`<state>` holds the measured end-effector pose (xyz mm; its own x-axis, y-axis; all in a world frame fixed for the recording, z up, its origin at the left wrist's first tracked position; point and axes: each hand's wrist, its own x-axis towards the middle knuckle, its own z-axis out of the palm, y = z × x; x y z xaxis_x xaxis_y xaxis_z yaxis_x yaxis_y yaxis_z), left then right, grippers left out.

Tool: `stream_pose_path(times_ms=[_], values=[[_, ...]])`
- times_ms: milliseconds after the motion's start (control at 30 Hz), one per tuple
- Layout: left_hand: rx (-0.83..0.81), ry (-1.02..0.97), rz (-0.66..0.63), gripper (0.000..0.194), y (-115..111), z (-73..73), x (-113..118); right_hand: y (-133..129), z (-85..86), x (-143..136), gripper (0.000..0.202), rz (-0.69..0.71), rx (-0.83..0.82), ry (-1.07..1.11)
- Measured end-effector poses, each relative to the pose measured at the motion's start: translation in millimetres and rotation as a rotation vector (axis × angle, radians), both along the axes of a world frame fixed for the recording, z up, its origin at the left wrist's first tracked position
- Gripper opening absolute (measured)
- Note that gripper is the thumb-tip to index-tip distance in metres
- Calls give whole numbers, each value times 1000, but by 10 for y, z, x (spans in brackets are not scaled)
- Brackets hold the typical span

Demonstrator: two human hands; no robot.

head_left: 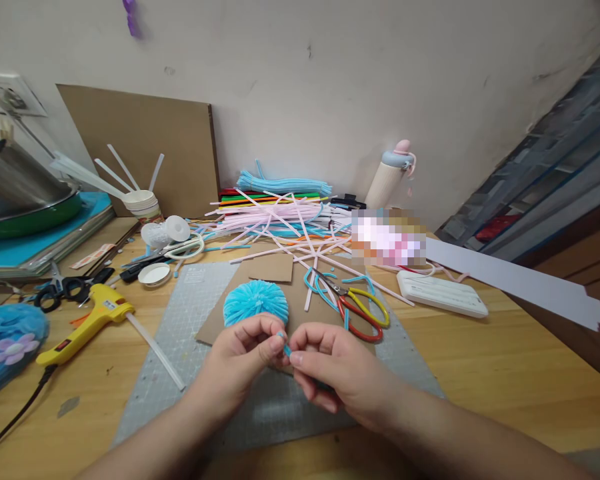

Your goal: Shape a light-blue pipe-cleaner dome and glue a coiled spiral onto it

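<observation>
A short piece of blue pipe cleaner [287,349] is pinched between the fingertips of both hands, above the cardboard on the cutting mat. My left hand [247,353] is closed on its left end, and my right hand [330,363] grips it from the right with thumb and forefinger. Just behind my left hand rests a round, fluffy blue disc [257,303] on the cardboard [215,320]. Scissors with one red and one yellow handle [363,308] lie to the right, among cut blue stems.
Pink pipe cleaners [280,220] are heaped at the back. A yellow glue gun [87,323], black scissors [63,287] and a paper cup [143,205] stand or lie to the left. A white power strip [443,293] and a bottle [387,177] are at the right.
</observation>
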<state>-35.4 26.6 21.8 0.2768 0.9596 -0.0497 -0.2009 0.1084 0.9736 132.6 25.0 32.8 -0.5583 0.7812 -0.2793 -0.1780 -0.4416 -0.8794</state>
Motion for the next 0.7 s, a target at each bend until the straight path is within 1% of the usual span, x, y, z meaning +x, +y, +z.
stream_pose_path(times_ms=[67, 133, 233, 333, 400, 467, 533, 633, 700], values=[[197, 211, 20, 18, 16, 30, -31, 5, 34, 8, 19, -35, -6, -29], [434, 444, 33, 15, 26, 57, -57, 13, 60, 14, 19, -56, -31, -57], [744, 730, 46, 13, 27, 52, -92, 23, 50, 10, 20, -77, -37, -125], [975, 964, 59, 13, 21, 1, -127, 39, -21, -1, 25, -77, 3, -195], [1082, 1075, 44, 13, 18, -27, -149, 55, -80, -2, 30, -71, 53, -246], [1134, 1117, 27, 12, 15, -26, -166, 73, -122, 4, 32, -58, 96, -283], [1123, 1082, 32, 11, 10, 6, -172, 88, -130, 15, 32, -41, 113, -277], [985, 904, 32, 11, -3, 87, -153, 99, -88, 33, 30, -31, 95, -199], [813, 746, 23, 9, -15, 130, -124, 96, -54, 41, 29, -39, 79, -121]])
